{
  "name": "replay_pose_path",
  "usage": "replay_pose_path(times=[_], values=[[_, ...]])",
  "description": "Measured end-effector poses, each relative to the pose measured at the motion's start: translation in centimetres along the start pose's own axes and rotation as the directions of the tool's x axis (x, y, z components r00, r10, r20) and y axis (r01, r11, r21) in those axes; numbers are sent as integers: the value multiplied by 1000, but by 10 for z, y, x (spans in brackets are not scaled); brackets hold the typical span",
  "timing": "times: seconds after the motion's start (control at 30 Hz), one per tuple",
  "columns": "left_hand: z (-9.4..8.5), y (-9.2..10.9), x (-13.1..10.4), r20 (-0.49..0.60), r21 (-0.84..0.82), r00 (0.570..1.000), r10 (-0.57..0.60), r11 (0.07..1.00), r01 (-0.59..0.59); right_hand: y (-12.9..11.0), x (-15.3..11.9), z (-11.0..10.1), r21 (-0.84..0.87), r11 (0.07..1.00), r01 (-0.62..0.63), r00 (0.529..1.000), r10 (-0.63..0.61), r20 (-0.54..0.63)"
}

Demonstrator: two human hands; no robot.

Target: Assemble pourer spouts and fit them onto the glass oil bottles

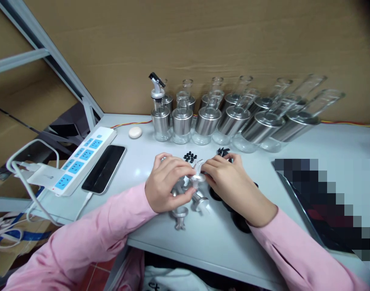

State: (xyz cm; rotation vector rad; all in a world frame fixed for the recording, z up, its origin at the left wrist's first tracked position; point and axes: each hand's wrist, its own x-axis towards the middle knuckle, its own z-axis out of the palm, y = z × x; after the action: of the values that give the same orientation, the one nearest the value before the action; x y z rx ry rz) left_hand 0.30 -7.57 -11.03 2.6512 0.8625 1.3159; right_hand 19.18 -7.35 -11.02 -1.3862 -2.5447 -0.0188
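My left hand [165,184] pinches a silver pourer spout [198,178] by its flange, between thumb and fingers. The fingers of my right hand [229,176] are closed together at the spout's upper end; what they hold is hidden. Below my hands lie more loose silver spouts [180,213], partly covered by the left hand. Just beyond them is a cluster of small black caps [190,156]. Black flip lids [223,151] sit behind my right hand, and black round pieces [242,223] lie partly under that wrist.
Glass bottles with metal sleeves [208,120] stand in rows at the back. The leftmost carries a fitted pourer [157,91]. To the left are a white round object [135,132], a phone [104,169] and a power strip [85,159]. A dark flat panel [309,210], partly pixelated, lies right.
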Motion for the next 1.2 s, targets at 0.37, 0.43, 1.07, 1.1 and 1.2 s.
replay_pose_path(times=[0.37, 0.43, 1.07, 1.1, 1.2], values=[[0, 0, -1, 11, -21, 1000, 9, 1000, -9, 2, -10, -32, 818, 571, -74, 902, 389, -190], [0, 0, -1, 14, -28, 1000, 15, 999, -15, 2, -10, -36, 861, 505, -66, 897, 408, -171], [-2, 1, -1, 16, -29, 999, 46, 999, -45, 1, -10, -28, 890, 454, -33, 885, 427, -185], [-2, 1, -1, 16, -32, 999, 46, 998, -46, 1, -10, -29, 892, 450, -26, 888, 421, -186], [-2, 1, -1, 11, -35, 999, 44, 998, -43, 1, -10, -28, 893, 449, -14, 893, 407, -191]])
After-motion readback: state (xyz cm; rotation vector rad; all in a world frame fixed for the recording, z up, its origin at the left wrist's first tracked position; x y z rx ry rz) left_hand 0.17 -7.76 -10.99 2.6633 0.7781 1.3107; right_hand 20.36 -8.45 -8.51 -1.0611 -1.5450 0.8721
